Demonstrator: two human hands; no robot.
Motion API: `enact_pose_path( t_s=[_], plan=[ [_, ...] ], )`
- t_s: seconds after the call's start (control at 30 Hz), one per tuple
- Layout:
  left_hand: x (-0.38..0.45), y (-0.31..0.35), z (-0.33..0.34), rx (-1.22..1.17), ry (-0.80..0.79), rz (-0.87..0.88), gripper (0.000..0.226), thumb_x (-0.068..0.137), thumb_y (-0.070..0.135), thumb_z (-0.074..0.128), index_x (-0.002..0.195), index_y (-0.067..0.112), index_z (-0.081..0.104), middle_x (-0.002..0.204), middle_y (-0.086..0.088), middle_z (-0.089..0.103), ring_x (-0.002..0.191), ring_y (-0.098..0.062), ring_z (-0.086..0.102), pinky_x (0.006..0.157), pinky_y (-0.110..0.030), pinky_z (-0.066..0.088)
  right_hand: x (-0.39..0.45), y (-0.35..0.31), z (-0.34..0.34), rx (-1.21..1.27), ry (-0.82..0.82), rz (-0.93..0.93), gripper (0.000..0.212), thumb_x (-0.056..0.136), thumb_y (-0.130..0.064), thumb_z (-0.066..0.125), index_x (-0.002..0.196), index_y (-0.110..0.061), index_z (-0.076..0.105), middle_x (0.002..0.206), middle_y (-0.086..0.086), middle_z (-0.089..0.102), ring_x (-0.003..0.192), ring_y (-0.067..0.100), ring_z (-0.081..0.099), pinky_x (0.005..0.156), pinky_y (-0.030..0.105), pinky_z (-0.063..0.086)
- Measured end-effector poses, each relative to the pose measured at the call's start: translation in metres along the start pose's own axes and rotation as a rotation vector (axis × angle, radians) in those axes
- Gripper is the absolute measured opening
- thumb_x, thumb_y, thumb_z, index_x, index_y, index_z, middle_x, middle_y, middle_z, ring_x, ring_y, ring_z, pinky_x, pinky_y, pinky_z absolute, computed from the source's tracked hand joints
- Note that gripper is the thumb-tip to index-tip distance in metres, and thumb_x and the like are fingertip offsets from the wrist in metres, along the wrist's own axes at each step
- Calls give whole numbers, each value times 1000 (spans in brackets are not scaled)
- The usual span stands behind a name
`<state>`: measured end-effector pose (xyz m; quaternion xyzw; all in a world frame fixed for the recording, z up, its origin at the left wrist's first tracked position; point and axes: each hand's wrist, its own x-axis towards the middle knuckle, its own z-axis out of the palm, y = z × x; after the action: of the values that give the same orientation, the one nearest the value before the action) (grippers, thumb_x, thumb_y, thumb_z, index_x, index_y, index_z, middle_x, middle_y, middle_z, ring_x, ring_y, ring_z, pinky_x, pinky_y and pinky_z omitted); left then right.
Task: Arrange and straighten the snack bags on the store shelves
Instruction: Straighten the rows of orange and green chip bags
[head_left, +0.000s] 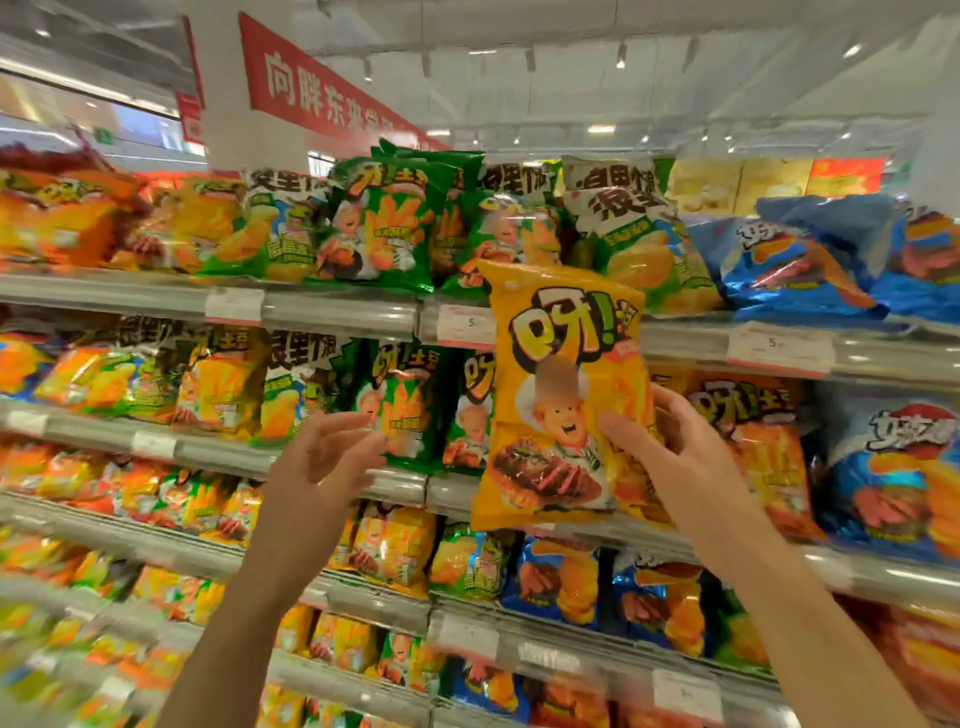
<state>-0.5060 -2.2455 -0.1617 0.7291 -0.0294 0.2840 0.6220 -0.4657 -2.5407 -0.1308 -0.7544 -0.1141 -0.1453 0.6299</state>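
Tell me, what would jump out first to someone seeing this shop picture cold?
First, the yellow snack bag held upright in mid-air at the centre, in front of the shelves, with the right hand gripping its right edge. Next, the left hand, open with fingers spread, reaching toward the green bags on the second shelf. Above hangs a red banner with white characters.
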Motion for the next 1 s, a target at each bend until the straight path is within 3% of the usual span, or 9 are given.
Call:
enact_pose_path(
  t_s=[0.17,0.3,0.4,0.53,0.7,0.8,0.9,0.97,1.0],
  plan=[
    [-15,-33,-94,6,25,-36,19,87,41,74,105,41,70,102,9,76,97,-13,73,90,-44,57,-34,6,92,-2,-39,54,79,74,-61,68,145,-37,46,125,-14,66,99,1,68,68,18,52],
    [-24,-58,-178,9,97,-58,16,86,43,78,99,47,71,101,7,76,97,-17,73,88,-48,59,-55,12,172,11,-40,80,49,84,-45,68,128,-39,48,110,-23,63,74,-16,65,56,9,50],
    [-29,-77,-229,3,157,-95,18,85,44,79,100,43,71,100,4,76,95,-21,73,87,-52,59,-65,13,227,23,-103,78,56,79,-52,69,130,-42,48,116,-23,65,97,-6,66,75,21,53],
    [-26,-97,-287,15,223,-115,16,87,35,73,103,36,73,101,5,76,95,-17,73,88,-43,58,-60,11,297,17,-182,84,71,76,-58,68,140,-33,50,125,-18,64,110,2,63,81,25,50],
    [-7,-123,-345,40,303,-152,25,82,39,72,105,28,72,100,4,77,95,-15,73,88,-43,58,-36,11,379,108,-262,76,61,77,-49,71,131,-44,41,112,-32,58,96,-16,59,88,23,47],
    [17,-134,-375,59,331,-157,28,81,38,72,106,24,71,99,6,77,95,-15,74,86,-38,58,-18,6,426,116,-301,56,62,77,-51,73,132,-46,44,115,-34,60,108,-12,58,98,28,44],
    [47,-142,-406,106,340,-130,22,87,32,71,108,24,71,100,2,77,93,-17,74,86,-39,59,4,1,471,132,-350,24,40,81,-45,73,115,-51,53,102,-36,69,98,-20,61,88,20,46],
    [70,-143,-428,135,333,-124,23,87,33,71,108,25,71,100,5,77,93,-16,73,87,-40,59,18,-6,502,136,-362,-2,39,83,-44,73,117,-49,54,105,-37,69,99,-16,64,87,19,49],
    [82,-144,-439,149,327,-117,21,88,32,71,108,26,71,100,5,77,93,-16,73,87,-40,59,25,-10,516,140,-367,-8,38,85,-42,73,116,-49,52,101,-42,67,96,-20,62,83,11,48]
  ],
)
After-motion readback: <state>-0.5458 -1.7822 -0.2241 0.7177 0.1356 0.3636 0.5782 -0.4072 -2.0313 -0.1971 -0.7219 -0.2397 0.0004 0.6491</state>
